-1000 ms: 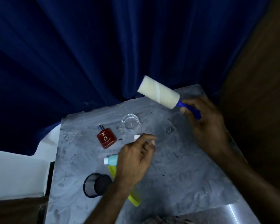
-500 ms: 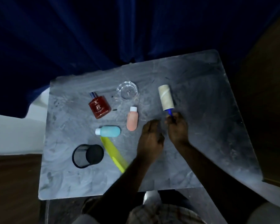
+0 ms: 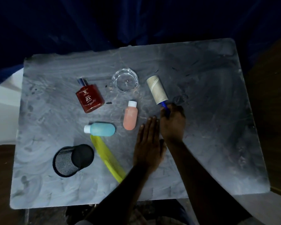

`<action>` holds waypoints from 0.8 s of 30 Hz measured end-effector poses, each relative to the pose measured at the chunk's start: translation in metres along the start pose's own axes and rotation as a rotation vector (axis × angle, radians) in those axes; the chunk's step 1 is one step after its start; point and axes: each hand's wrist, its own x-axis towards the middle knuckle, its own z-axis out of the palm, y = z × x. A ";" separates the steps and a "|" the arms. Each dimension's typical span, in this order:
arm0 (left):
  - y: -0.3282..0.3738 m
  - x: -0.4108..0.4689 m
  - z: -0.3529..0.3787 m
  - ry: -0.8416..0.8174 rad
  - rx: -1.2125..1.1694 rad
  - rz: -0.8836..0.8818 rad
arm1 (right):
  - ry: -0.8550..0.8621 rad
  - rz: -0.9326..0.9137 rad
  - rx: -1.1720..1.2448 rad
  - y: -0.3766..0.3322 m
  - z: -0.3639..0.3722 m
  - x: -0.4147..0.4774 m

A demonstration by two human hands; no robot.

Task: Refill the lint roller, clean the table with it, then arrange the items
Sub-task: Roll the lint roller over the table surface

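right hand (image 3: pixel 172 122) curled around the blue plastic handle (image 3: pixel 165 108) of the lint roller, pale cream sticky cylinder (image 3: pixel 156 89) lying on the scuffed grey marbled tabletop (image 3: pixel 209 127), just right of the clear round glass dish (image 3: pixel 125 82). left hand (image 3: pixel 148 143) spread flat, fingers together, palm down beside the right wrist, holding nothing.

looks like the cleaning pass, roller down on the surface. best done with steady downward pressure through the handle, long straight strokes, overlapping lanes, no skidding sideways. dark specks and smears near the far right of the table, so worth working out that way.

crowded on the left: red square glass perfume bottle (image 3: pixel 89 98), peach squeeze bottle with white cap (image 3: pixel 130 117), turquoise squeeze bottle with white cap (image 3: pixel 100 129), yellow-green plastic comb (image 3: pixel 107 158), black mesh cup tipped on its side (image 3: pixel 72 159). probably wise to roll the open right side first, then lift each item clear rather than bumping it. glass dish near the roller's tip, so careful on the forward stroke.
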 end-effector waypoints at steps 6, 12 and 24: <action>-0.001 0.008 0.001 -0.002 0.001 -0.030 | 0.012 0.031 -0.080 0.006 -0.010 0.000; -0.002 0.009 0.001 0.022 0.035 -0.046 | -0.012 0.011 -0.181 0.015 -0.015 -0.002; -0.001 0.007 0.001 0.078 0.042 -0.062 | -0.107 -0.066 -0.409 0.003 -0.017 -0.004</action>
